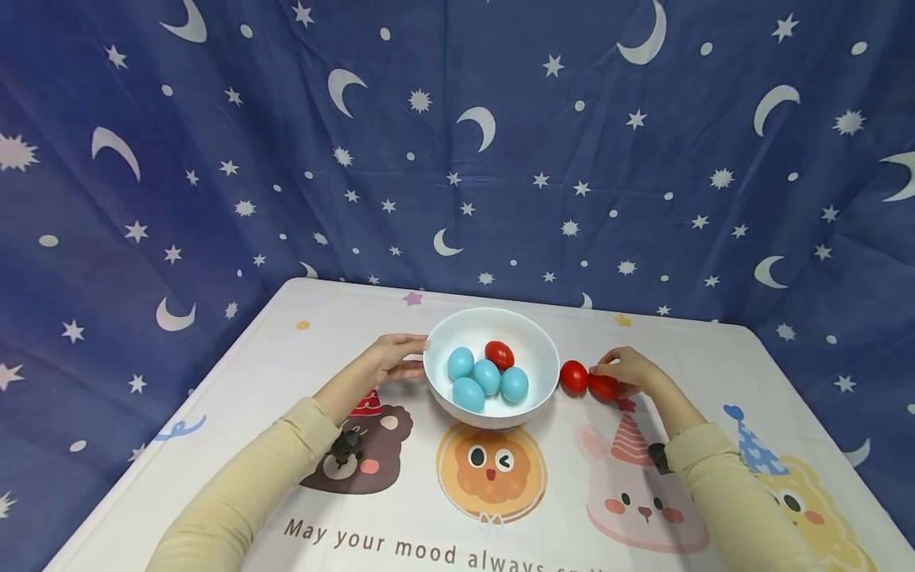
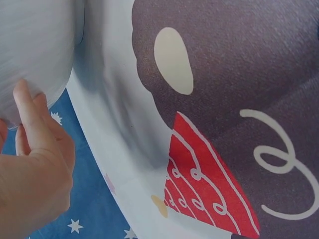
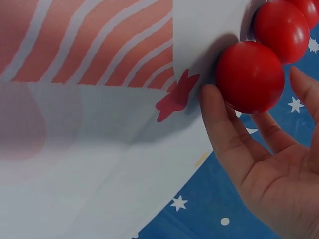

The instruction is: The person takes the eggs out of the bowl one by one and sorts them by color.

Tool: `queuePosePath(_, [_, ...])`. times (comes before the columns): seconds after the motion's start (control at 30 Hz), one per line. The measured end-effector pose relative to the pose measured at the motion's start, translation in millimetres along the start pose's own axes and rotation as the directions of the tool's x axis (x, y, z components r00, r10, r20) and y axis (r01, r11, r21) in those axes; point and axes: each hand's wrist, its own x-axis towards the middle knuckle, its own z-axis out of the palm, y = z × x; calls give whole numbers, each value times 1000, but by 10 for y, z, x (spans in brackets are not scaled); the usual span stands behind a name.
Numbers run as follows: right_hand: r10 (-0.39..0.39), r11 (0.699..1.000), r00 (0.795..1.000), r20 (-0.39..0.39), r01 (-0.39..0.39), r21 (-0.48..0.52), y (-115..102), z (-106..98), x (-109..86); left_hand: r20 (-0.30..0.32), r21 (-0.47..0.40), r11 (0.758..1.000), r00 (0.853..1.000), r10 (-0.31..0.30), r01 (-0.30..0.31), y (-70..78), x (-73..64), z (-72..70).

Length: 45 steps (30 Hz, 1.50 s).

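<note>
A white bowl (image 1: 440, 334) holds several light blue eggs (image 1: 468, 395) and one red egg (image 1: 499, 354). My left hand (image 1: 398, 357) touches the bowl's left side, its fingers fairly straight against the outer wall (image 2: 35, 50). To the right of the bowl, two red eggs lie side by side on the table. My right hand (image 1: 631, 370) is around the outer red egg (image 3: 250, 77), with fingers on one side and the thumb on the other. The inner red egg (image 1: 574, 377) sits between that egg and the bowl.
The table (image 1: 343, 310) has a white cover with printed cartoon animals and lettering. Behind its far edge hangs a dark blue curtain (image 1: 400, 199) with moons and stars. In the right wrist view, another red egg (image 3: 305, 7) is cut off at the top corner.
</note>
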Motion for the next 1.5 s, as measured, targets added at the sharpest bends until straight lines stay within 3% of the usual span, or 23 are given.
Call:
queuePosePath(0.17, [10, 1000, 1000, 9, -9, -5, 4, -6, -4, 3, 4, 1000, 1000, 4, -4, -16, -17, -1])
queuePosePath(0.3, [11, 999, 1000, -28, -12, -37, -18, -28, -10, 1, 10, 1000, 1000, 4, -4, -22, -22, 2])
queuePosePath(0.5, [-70, 994, 984, -166, 55, -97, -155, -125, -58, 4, 4, 1000, 1000, 1, -1, -15, -19, 1])
queuePosePath(0.6, [-122, 990, 973, -198, 104, -100, -300, -187, -75, 8, -2, 1000, 1000, 14, -14, 0, -16, -6])
queuePosePath(0.87, [-234, 972, 956, -179, 231, -37, -697, -149, -145, 9, 4, 1000, 1000, 3, -3, 26, -6, -21])
queuePosePath(1.13, [-319, 948, 931, -175, 313, -64, -1035, -37, -214, 13, 18, 1000, 1000, -4, 3, 64, -22, 9])
queuePosePath(1.5, [-324, 943, 946, -26, 321, -91, -1371, 64, -140, 16, 19, 1000, 1000, -11, 11, 78, -20, 18])
